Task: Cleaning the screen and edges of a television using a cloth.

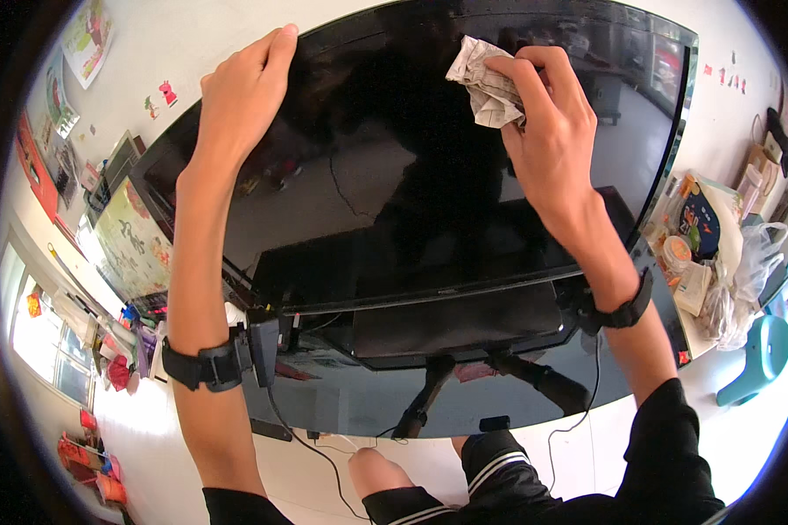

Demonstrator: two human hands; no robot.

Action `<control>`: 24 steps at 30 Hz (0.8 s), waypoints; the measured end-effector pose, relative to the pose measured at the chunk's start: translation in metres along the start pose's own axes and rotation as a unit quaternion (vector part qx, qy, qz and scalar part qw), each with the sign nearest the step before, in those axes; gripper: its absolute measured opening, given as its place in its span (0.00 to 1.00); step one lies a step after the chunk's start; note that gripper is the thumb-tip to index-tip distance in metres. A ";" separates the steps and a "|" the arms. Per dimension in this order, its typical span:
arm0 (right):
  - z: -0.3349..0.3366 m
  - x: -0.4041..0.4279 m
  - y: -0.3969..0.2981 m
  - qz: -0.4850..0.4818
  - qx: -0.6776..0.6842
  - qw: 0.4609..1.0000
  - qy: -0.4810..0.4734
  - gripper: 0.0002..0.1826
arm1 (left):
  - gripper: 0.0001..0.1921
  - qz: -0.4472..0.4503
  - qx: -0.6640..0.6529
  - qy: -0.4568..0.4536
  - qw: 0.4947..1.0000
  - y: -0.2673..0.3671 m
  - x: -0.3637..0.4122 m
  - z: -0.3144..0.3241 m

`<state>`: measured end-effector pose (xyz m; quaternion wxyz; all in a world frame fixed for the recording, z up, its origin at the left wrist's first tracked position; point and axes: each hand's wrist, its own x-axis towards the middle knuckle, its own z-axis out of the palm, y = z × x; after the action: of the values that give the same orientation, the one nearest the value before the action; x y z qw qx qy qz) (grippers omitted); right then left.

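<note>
A large flat-screen television [341, 164] with a glossy black screen stands before me on a dark glass-topped stand [446, 400]. In my right hand [551, 131] is a crumpled piece of newspaper [489, 82], pinched between thumb and fingers against the upper right of the screen. My left hand [253, 85] grips the television's top edge towards the left; its fingertips are hidden. Both wrists carry black straps, with a black device and a cable showing at each.
Jars, packets and plastic bags [716, 262] crowd the surface at right, above a teal plastic stool [758, 361]. A floral-patterned panel [134, 230] stands left of the television. Loose cables [322, 466] hang near my legs.
</note>
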<state>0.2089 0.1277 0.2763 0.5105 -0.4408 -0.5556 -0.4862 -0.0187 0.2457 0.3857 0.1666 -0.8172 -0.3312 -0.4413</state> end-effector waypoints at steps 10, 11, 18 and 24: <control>0.013 -0.055 -0.028 -0.089 0.078 0.986 -0.120 0.19 | 0.26 -0.023 -0.010 0.003 1.000 -0.002 -0.003 -0.003; 0.007 -0.048 -0.024 -0.065 0.081 0.989 -0.110 0.20 | 0.26 -0.021 -0.011 0.002 1.000 -0.004 -0.005 -0.003; -0.012 -0.006 0.011 0.173 -0.056 0.979 0.097 0.22 | 0.25 -0.013 -0.039 0.016 0.999 0.004 -0.001 -0.001; 0.020 -0.040 -0.031 -0.023 0.062 0.997 -0.038 0.17 | 0.27 -0.036 -0.016 -0.014 0.999 -0.006 -0.002 -0.003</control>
<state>0.1795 0.1437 0.2335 0.5042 -0.4135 -0.6136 -0.4454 -0.0250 0.2474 0.3854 0.1326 -0.8138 -0.3551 -0.4406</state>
